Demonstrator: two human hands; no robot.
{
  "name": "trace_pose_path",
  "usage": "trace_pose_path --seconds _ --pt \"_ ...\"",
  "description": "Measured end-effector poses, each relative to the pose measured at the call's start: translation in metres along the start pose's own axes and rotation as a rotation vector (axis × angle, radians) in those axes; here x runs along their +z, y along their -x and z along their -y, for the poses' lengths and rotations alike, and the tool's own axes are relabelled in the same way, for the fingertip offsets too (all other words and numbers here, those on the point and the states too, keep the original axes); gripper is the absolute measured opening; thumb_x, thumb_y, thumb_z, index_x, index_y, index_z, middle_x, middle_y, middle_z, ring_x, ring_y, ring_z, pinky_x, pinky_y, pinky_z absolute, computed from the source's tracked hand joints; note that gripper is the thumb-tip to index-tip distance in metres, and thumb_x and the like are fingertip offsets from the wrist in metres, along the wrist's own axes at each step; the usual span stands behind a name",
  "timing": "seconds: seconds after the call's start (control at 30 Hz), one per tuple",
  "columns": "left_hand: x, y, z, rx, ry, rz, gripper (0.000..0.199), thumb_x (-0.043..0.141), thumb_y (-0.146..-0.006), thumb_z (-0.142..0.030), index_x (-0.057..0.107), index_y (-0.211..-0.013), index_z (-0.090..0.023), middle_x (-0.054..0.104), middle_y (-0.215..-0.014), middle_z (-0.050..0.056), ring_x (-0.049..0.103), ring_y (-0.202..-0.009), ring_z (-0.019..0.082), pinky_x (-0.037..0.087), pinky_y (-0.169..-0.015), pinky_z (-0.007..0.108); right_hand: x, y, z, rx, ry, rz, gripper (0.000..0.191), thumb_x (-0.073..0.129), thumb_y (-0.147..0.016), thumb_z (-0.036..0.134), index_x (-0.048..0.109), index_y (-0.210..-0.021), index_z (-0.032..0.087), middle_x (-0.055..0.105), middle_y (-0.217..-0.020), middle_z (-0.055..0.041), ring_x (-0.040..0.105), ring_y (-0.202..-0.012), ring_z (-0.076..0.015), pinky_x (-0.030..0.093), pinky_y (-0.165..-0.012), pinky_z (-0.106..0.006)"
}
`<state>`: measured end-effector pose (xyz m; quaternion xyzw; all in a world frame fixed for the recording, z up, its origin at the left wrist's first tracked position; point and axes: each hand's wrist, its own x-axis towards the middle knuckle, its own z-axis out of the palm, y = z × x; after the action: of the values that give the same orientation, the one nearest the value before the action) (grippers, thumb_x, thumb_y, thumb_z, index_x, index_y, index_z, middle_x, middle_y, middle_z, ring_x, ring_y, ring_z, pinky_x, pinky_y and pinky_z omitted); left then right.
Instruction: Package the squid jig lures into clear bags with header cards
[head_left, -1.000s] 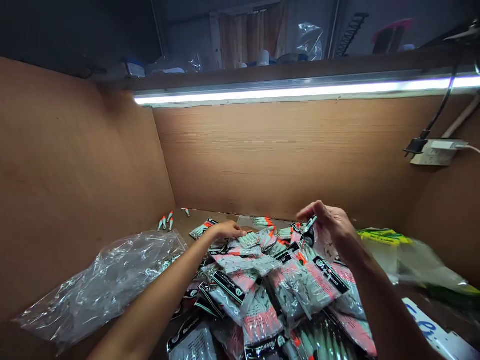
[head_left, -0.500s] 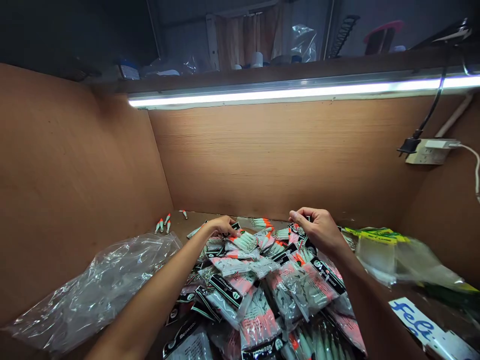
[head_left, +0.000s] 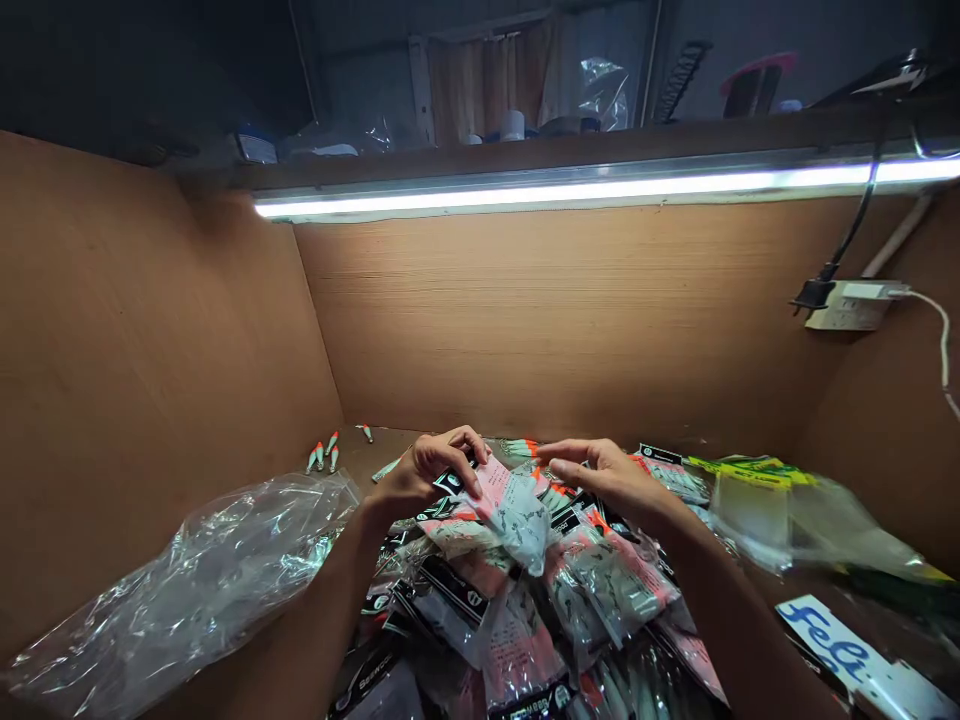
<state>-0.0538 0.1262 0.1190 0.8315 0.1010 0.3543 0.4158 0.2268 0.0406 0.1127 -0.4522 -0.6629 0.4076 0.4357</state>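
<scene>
My left hand [head_left: 442, 465] grips the top of a small clear packet [head_left: 514, 510] with a pink label and a black header, holding it tilted above the pile. Beside it on the right, my right hand [head_left: 600, 468] has its fingers extended and apart, with nothing in them. Below both hands lies a heap of similar packets [head_left: 521, 640] with black headers, holding pale green lures with orange ends. A bundle of loose lures [head_left: 519, 448] shows behind the hands.
A large clear plastic bag [head_left: 202, 580] lies at the left, with several loose lures [head_left: 321, 455] behind it. To the right are yellow-edged clear bags [head_left: 757, 500] and a white sign [head_left: 847, 650] with blue writing. A power strip [head_left: 855, 305] hangs on the right wall.
My left hand has lifted a packet from the pile. My right hand has moved left toward it, its fingers now stretched out. Another packet now lies behind my right wrist.
</scene>
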Motion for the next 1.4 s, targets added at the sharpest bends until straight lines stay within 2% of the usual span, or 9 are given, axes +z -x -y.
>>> trace_pose_path --seconds 0.1,0.2,0.3,0.43,0.53,0.63,0.83,1.1,1.4 --pt "0.004 0.001 0.003 0.036 0.019 -0.067 0.017 0.083 -0.071 -0.038 0.078 -0.069 -0.021 0.063 -0.095 0.011 0.058 -0.106 0.029 0.045 -0.094 0.043 0.008 0.003 0.000 0.056 -0.060 0.188 0.047 0.072 -0.078 0.049 0.072 -0.115 0.021 0.074 -0.109 -0.0070 0.065 -0.100 -0.0254 0.048 -0.088 -0.036" --pt "0.004 0.001 0.009 0.057 -0.033 -0.147 0.011 0.083 -0.071 -0.029 0.078 -0.068 -0.021 0.064 -0.093 0.010 0.058 -0.108 0.030 0.045 -0.096 0.043 0.015 0.001 -0.005 0.078 -0.072 0.201 0.036 0.077 -0.072 0.042 0.075 -0.101 0.019 0.075 -0.097 -0.0050 0.067 -0.085 -0.0220 0.050 -0.076 -0.032" --pt "0.007 -0.002 0.018 0.016 -0.029 -0.257 0.005 0.081 -0.072 -0.024 0.078 -0.073 -0.020 0.066 -0.105 0.010 0.058 -0.113 0.029 0.046 -0.098 0.041 0.020 -0.004 -0.011 0.045 -0.020 0.053 0.032 0.079 -0.070 0.038 0.074 -0.093 0.017 0.075 -0.090 -0.0049 0.067 -0.079 -0.0214 0.050 -0.072 -0.030" --pt "0.019 -0.008 0.036 -0.232 0.357 -0.402 0.033 0.064 -0.084 -0.027 0.068 -0.116 -0.023 0.062 -0.128 0.010 0.063 -0.109 0.025 0.053 -0.090 0.038 0.021 -0.008 -0.015 -0.074 0.299 -0.257 0.019 0.071 -0.077 0.037 0.073 -0.090 0.022 0.074 -0.101 -0.0057 0.068 -0.091 -0.0243 0.048 -0.081 -0.034" --pt "0.029 -0.011 0.048 -0.440 0.577 -0.372 0.044 0.054 -0.091 -0.041 0.057 -0.129 -0.019 0.065 -0.124 0.014 0.067 -0.103 0.025 0.054 -0.086 0.038 0.021 -0.009 -0.020 -0.120 0.602 -0.431 0.005 0.069 -0.080 0.031 0.072 -0.079 0.027 0.069 -0.121 -0.0036 0.066 -0.102 -0.0258 0.046 -0.087 -0.037" --pt "0.037 -0.012 0.051 -0.413 0.525 -0.287 0.061 0.051 -0.089 -0.060 0.055 -0.133 -0.019 0.069 -0.115 0.013 0.067 -0.100 0.025 0.053 -0.087 0.037 0.021 -0.011 -0.024 -0.119 0.683 -0.412 0.006 0.069 -0.080 0.027 0.069 -0.075 0.026 0.068 -0.121 -0.0023 0.066 -0.103 -0.0255 0.046 -0.089 -0.038" --pt "0.041 -0.012 0.045 -0.369 0.001 -0.259 0.044 0.078 -0.073 -0.048 0.073 -0.097 -0.011 0.071 -0.088 0.007 0.065 -0.082 0.022 0.052 -0.075 0.032 0.018 -0.014 -0.025 -0.214 0.604 -0.394 0.008 0.069 -0.084 0.030 0.071 -0.091 0.026 0.068 -0.120 -0.0036 0.064 -0.109 -0.0234 0.046 -0.093 -0.036" --pt "0.030 -0.010 0.032 -0.399 0.045 -0.287 0.035 0.077 -0.076 -0.042 0.071 -0.092 -0.011 0.069 -0.080 0.005 0.063 -0.069 0.016 0.052 -0.064 0.027 0.017 -0.008 -0.020 -0.306 0.681 -0.426 0.010 0.072 -0.083 0.028 0.073 -0.093 0.030 0.057 -0.137 0.0007 0.067 -0.099 -0.0209 0.050 -0.087 -0.036" --pt "0.029 -0.010 0.031 -0.372 0.012 -0.282 0.035 0.077 -0.075 -0.042 0.072 -0.091 -0.012 0.070 -0.081 0.006 0.064 -0.070 0.016 0.052 -0.064 0.026 0.020 -0.007 -0.016 -0.321 0.632 -0.452 0.009 0.077 -0.078 0.025 0.069 -0.080 0.024 0.060 -0.129 -0.0031 0.067 -0.098 -0.0209 0.049 -0.085 -0.035"
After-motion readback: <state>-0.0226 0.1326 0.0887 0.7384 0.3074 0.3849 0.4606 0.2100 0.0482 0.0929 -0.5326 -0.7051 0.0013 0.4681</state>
